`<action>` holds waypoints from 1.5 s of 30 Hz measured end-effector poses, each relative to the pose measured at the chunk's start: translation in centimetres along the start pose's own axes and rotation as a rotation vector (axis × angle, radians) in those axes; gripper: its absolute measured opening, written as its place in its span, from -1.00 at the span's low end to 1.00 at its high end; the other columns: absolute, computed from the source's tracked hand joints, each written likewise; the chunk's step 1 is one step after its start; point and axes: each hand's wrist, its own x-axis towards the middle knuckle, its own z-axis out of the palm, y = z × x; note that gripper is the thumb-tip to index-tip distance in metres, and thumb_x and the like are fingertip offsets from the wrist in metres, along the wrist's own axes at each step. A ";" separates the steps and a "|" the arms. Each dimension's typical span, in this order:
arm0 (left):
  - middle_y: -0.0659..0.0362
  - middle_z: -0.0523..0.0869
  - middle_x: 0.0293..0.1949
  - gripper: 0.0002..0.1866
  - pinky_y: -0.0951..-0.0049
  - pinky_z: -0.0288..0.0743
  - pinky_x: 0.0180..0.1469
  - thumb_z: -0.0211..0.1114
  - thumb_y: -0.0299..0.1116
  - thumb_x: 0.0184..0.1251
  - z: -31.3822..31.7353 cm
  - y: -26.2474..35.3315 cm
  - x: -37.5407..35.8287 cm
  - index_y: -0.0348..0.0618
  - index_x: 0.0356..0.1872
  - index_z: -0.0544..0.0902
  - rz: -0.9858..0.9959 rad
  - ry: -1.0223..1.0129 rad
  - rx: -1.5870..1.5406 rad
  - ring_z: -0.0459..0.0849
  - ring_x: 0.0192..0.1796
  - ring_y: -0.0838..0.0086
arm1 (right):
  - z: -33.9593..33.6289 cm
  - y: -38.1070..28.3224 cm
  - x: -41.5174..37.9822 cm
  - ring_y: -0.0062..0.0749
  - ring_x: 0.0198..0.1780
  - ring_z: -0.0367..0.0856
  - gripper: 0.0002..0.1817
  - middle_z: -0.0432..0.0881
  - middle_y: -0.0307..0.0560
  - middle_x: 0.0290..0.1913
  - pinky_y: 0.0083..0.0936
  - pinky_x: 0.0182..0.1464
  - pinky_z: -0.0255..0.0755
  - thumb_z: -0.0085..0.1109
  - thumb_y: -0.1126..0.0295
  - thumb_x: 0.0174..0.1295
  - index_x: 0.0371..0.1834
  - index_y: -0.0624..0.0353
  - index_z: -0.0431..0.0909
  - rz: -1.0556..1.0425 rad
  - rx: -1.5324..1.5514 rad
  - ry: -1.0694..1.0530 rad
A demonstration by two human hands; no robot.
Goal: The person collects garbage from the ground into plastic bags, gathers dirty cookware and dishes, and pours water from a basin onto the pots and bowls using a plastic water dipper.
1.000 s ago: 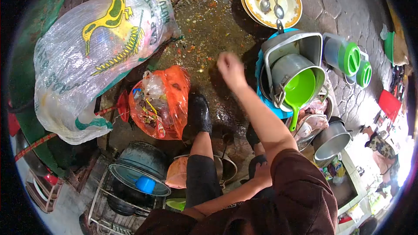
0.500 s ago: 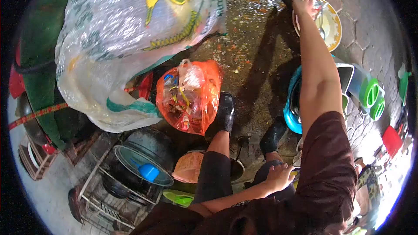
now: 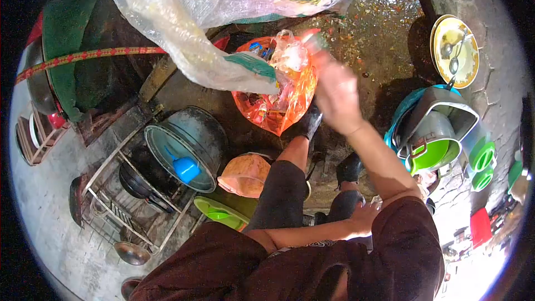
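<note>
My right hand [image 3: 339, 92] reaches forward, smeared by motion, beside an orange plastic bag [image 3: 290, 108] filled with wrappers and other litter. At its blurred fingertips shows a patch of red, white and green; I cannot tell whether the hand holds it. My left hand [image 3: 363, 218] lies over my right knee, its fingers resting on the leg and partly hidden by my right sleeve. The mouth of a large white woven sack [image 3: 189, 50] overlaps the bag's left side. Off to the right, two stacked cream plates [image 3: 471, 50] with patterned rims carry spoons [image 3: 454, 66].
Metal pots [image 3: 440, 128] lie in a blue basin [image 3: 399, 112] on the right, by green-lidded containers [image 3: 482, 157]. On the left, a metal rack [image 3: 103, 173] stands near a large basin [image 3: 161, 150] with a blue dipper [image 3: 186, 169]. An orange bucket [image 3: 243, 175] sits beside my leg.
My right hand has left the plate and swung left to the orange bag. A second plate's rim now shows. My view has shifted, while my left hand stays at my knee.
</note>
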 end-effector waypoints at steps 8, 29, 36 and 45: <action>-0.06 0.35 0.14 -0.35 -0.07 0.10 0.17 0.10 0.04 0.08 11.3 -5.1 5.3 -0.09 0.17 0.33 0.345 0.239 -0.625 0.31 0.19 0.09 | 5.9 -0.6 -1.9 -0.14 -0.07 0.39 -0.72 0.45 -0.02 -0.11 -0.25 -0.02 0.24 0.16 0.47 -0.18 -0.30 0.14 0.45 0.020 -0.450 -0.247; 0.00 0.37 0.16 -0.22 -0.05 0.12 0.18 0.16 0.08 0.01 9.7 -1.9 6.7 0.03 0.28 0.14 0.379 0.182 -0.519 0.28 0.24 0.16 | -5.7 -4.7 4.5 -0.63 -0.43 0.35 -0.88 0.49 -0.28 -0.43 -0.68 -0.27 0.27 0.03 0.53 0.07 -0.32 0.26 0.51 1.044 0.798 0.234; 0.02 0.44 0.05 -0.44 0.04 0.27 0.10 0.16 -0.05 0.09 4.5 0.9 2.7 -0.05 0.11 0.35 0.172 0.171 -0.028 0.41 0.12 0.17 | -11.7 -8.1 8.8 -0.64 -0.38 0.39 -0.85 0.53 -0.23 -0.41 -0.71 -0.28 0.25 0.05 0.48 0.06 -0.33 0.30 0.52 0.745 0.466 0.383; 0.05 0.51 -0.06 -0.66 0.10 0.34 0.01 0.12 -0.20 0.17 2.9 2.3 1.2 -0.10 -0.05 0.46 0.197 0.252 -0.107 0.45 0.05 0.18 | -19.2 -6.3 19.5 -0.58 -0.53 0.33 -0.87 0.41 -0.33 -0.59 -0.64 -0.47 0.16 0.09 0.36 0.03 -0.45 0.18 0.51 0.357 -0.120 0.374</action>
